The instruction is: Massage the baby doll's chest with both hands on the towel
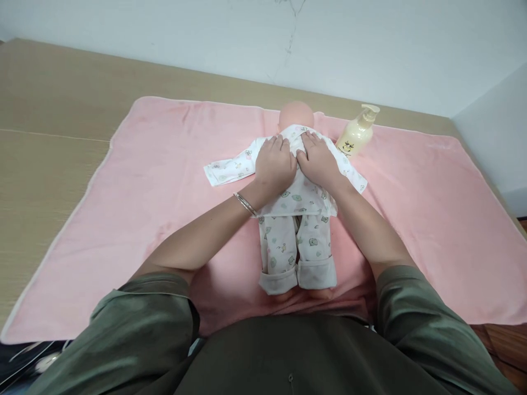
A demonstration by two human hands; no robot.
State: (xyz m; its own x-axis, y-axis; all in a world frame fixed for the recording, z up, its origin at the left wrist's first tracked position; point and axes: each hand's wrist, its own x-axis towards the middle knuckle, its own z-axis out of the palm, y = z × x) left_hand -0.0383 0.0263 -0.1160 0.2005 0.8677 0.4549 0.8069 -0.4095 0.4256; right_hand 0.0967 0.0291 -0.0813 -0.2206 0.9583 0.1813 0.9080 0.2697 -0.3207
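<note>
Beyond my left hand (pixel 276 167) and right hand (pixel 319 160), I'm seeing a pale wall (pixel 197 38) running across the top, with a thin, jagged crack (pixel 291 35) showing almost straight ahead of them. Farther to their right, a side wall (pixel 494 123) is meeting it at a corner. A tan wooden table (pixel 49 93) is stretching around them, a faint seam (pixel 49 134) crossing it to their left. Low to their right, reddish-brown flooring (pixel 508 343) is showing. Soft, cool light is falling over the walls.
</note>
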